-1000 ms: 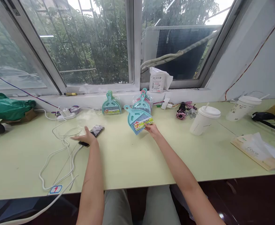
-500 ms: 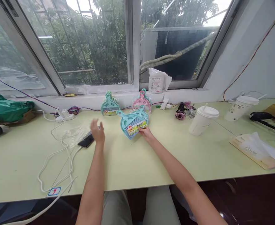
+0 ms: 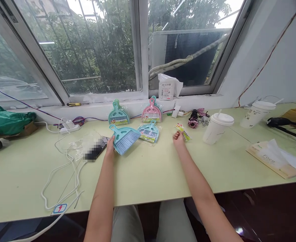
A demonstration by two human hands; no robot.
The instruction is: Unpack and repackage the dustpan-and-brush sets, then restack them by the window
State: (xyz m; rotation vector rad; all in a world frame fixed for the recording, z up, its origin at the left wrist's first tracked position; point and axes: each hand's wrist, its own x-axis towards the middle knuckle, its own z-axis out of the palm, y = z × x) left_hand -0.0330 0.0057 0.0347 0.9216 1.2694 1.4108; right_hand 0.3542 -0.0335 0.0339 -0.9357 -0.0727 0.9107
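My left hand (image 3: 110,147) grips the left edge of a light-blue dustpan and brush set (image 3: 126,138), tilted above the table with its bristles showing. Away to the right, the closed fingers of my right hand (image 3: 179,138) pinch a colourful label card (image 3: 185,134), partly covered by the hand. Between my hands lies another blue dustpan set (image 3: 149,131) in clear wrap with its label on. Behind it, against the wall, lean a green dustpan stack (image 3: 118,112) and a pink dustpan stack (image 3: 152,110), both wrapped.
A phone (image 3: 95,150), crumpled clear plastic (image 3: 78,145) and white cables (image 3: 52,169) lie left of my left hand. To the right stand a white lidded cup (image 3: 217,129), a second cup (image 3: 257,115) and a tissue pack (image 3: 271,158). A power strip (image 3: 69,128) sits by the wall.
The label card has come off the blue dustpan set and moved right in my right hand. My left hand has closed on the dustpan, which has shifted left, uncovering the wrapped set behind.
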